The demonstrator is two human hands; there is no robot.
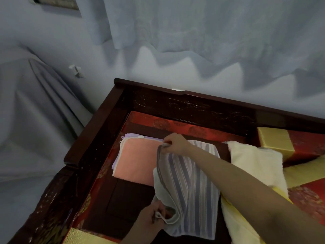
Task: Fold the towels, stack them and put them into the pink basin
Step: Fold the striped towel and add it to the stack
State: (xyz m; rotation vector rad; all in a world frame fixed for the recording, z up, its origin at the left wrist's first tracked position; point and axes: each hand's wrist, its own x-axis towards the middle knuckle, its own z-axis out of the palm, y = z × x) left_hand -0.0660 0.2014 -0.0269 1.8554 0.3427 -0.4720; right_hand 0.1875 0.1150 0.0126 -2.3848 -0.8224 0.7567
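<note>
A grey and blue striped towel (pixel 190 189) hangs folded between my hands over a dark wooden bench. My right hand (pixel 175 142) pinches its far corners, with the arm reaching across from the right. My left hand (pixel 153 217) pinches the near corner at the bottom of the view. To the left lies a folded pink towel (pixel 135 161) on top of a folded lilac towel (pixel 139 138). A cream towel (pixel 255 161) lies loose to the right. No pink basin is in view.
The bench has a dark carved wooden frame (pixel 98 131) with a raised back and left arm. Red patterned cushions (pixel 184 126) with gold trim (pixel 274 140) lie along the back and right. Pale draped cloth (pixel 35 110) covers the wall and the left side.
</note>
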